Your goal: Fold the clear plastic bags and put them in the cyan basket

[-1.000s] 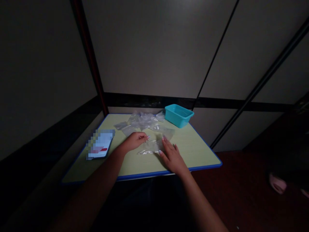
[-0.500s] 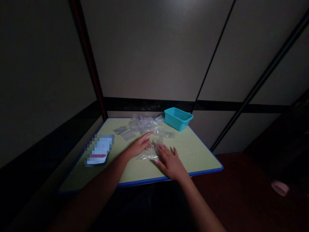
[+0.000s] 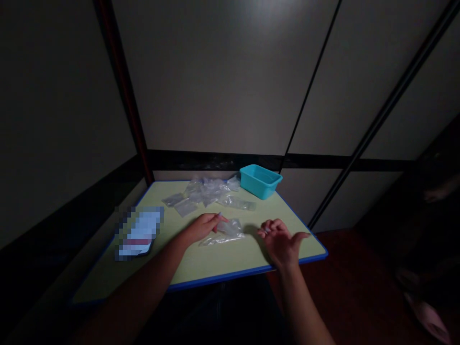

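Note:
A clear plastic bag [image 3: 230,231] lies on the table in front of me, partly wrinkled and shiny. My left hand [image 3: 205,227] has its fingers pressed together at the bag's upper left edge, gripping it there. To the right of the bag, my right hand [image 3: 282,241] is turned palm up over the table, thumb stretched outward and fingers loosely curled, with nothing in it. Farther back sits a heap of clear plastic bags [image 3: 208,189], with several flatter ones lying around its front and sides.
A turquoise plastic basin [image 3: 259,183] stands at the back right of the pale, blue-edged table [image 3: 201,268]. On the left lies a phone [image 3: 140,234], its screen blurred out. Wall panels [image 3: 215,86] rise behind. At the far right, a person's foot in a pink shoe [image 3: 429,318] shows.
My right hand has lifted off the bag, moved right and turned palm up. My left hand's fingers have closed at the bag's edge. The view has shifted slightly.

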`<action>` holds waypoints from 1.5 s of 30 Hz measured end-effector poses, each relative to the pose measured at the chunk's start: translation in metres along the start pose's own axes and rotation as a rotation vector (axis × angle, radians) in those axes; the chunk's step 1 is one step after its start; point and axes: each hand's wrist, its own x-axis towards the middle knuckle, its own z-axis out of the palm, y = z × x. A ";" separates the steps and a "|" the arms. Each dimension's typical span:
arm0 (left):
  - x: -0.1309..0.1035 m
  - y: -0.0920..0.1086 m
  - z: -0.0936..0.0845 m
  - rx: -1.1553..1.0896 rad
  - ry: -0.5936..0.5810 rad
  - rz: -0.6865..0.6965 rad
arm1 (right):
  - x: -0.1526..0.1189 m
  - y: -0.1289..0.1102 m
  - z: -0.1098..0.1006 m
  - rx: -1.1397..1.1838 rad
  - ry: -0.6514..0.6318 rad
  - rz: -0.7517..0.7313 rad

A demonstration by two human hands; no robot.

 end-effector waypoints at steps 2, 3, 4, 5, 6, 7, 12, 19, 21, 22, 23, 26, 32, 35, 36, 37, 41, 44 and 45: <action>0.001 0.001 0.000 -0.007 0.010 -0.003 | 0.005 -0.009 -0.008 0.268 0.183 -0.041; 0.001 0.001 0.000 -0.009 0.018 -0.002 | 0.007 -0.014 -0.011 0.353 0.245 -0.065; 0.001 0.002 0.000 -0.008 0.025 0.000 | 0.008 -0.017 -0.014 0.413 0.287 -0.083; 0.001 0.003 0.000 -0.005 0.029 0.000 | 0.009 -0.019 -0.015 0.455 0.316 -0.097; 0.001 0.004 -0.001 -0.001 0.031 -0.003 | 0.010 -0.020 -0.015 0.484 0.330 -0.101; 0.000 0.004 -0.001 0.002 0.033 -0.006 | 0.011 -0.019 -0.014 0.503 0.332 -0.091; 0.001 0.004 -0.002 0.002 0.031 -0.022 | 0.009 -0.012 -0.012 0.476 0.218 0.069; 0.000 0.005 -0.003 0.002 0.023 -0.036 | 0.012 -0.040 -0.043 0.623 0.308 -0.166; -0.001 0.006 -0.003 0.001 0.027 -0.044 | 0.015 -0.041 -0.042 0.588 0.278 -0.119; 0.000 0.006 -0.003 0.000 0.028 -0.046 | 0.017 -0.039 -0.039 0.540 0.247 -0.072; 0.000 0.006 -0.003 -0.002 0.030 -0.047 | 0.019 -0.034 -0.034 0.470 0.212 -0.018; -0.001 0.006 -0.002 -0.008 0.044 -0.040 | 0.021 -0.011 -0.018 0.089 0.103 0.148; -0.003 0.009 -0.002 -0.017 0.037 -0.009 | 0.012 0.018 0.004 -1.011 -0.071 -0.078; -0.003 0.011 -0.002 -0.009 0.041 -0.002 | 0.008 0.013 0.010 -1.230 -0.273 -0.148; -0.003 0.011 -0.002 -0.010 0.041 -0.002 | 0.007 0.011 0.012 -1.258 -0.318 -0.154; -0.003 0.011 -0.002 -0.012 0.041 -0.003 | 0.006 0.009 0.013 -1.266 -0.360 -0.160; -0.001 0.007 -0.001 -0.022 0.048 -0.014 | 0.005 0.004 0.013 -1.216 -0.517 -0.212; 0.000 0.005 0.000 -0.046 0.055 -0.016 | 0.004 0.004 0.013 -1.236 -0.609 -0.217; 0.000 0.006 0.000 -0.057 0.056 -0.016 | 0.004 0.004 0.013 -1.250 -0.640 -0.208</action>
